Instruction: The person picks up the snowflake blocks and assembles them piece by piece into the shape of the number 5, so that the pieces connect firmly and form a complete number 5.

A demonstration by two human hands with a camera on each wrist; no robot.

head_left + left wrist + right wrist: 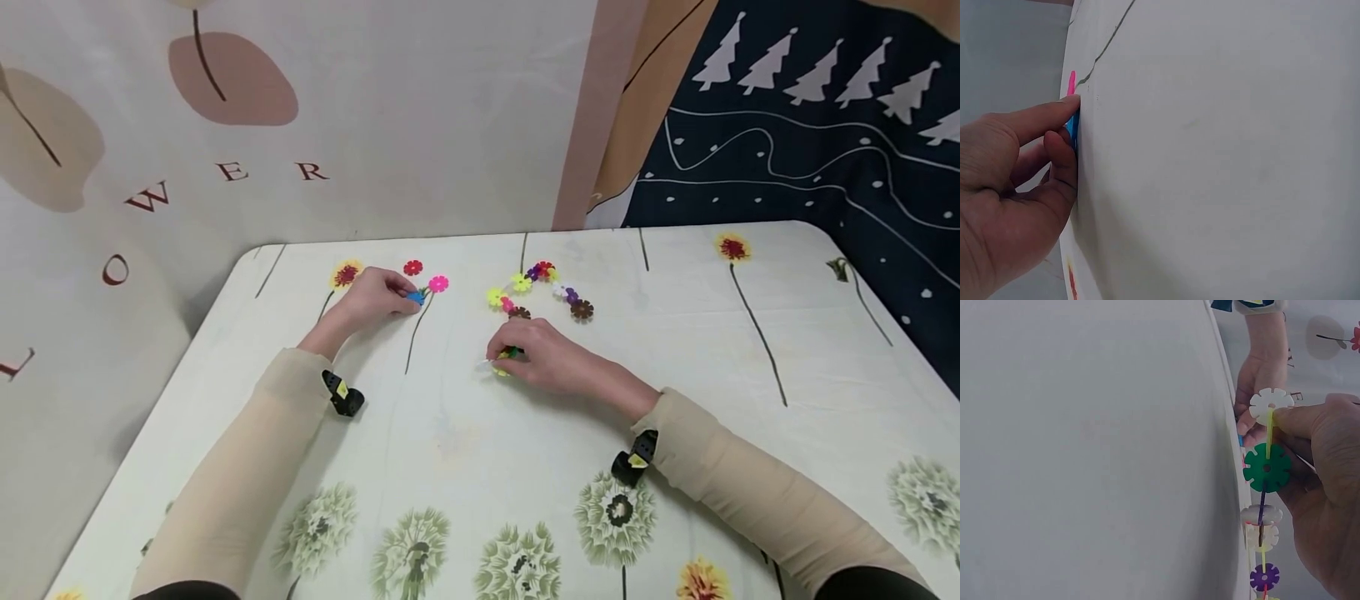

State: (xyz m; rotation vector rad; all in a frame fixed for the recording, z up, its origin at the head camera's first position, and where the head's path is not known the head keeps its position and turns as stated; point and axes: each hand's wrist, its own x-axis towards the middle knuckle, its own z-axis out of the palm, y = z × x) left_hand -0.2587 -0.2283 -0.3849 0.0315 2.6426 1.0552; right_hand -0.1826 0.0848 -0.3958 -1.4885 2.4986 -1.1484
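Note:
My left hand [375, 296] is low at the table, pinching a blue notched plastic disc [416, 297] between finger and thumb. Beside that disc lies a pink disc [438, 284], and a red disc [412, 267] is just beyond. With my right hand [543, 354] I grip one end of a chain of slotted-together discs [521, 283], which curves away over the table. In the right wrist view, a white disc [1260, 407] at the fingertips joins an edge-on yellow disc [1269, 440], then a green disc [1272, 478]; a purple disc [1264, 577] is farther along.
A white cloth printed with flowers and stems covers the table [450, 433]. The chain's other end has a brown disc [582, 310]. Behind the table hang a pale printed curtain [420, 125] and a dark blue cloth [787, 150] with tree shapes.

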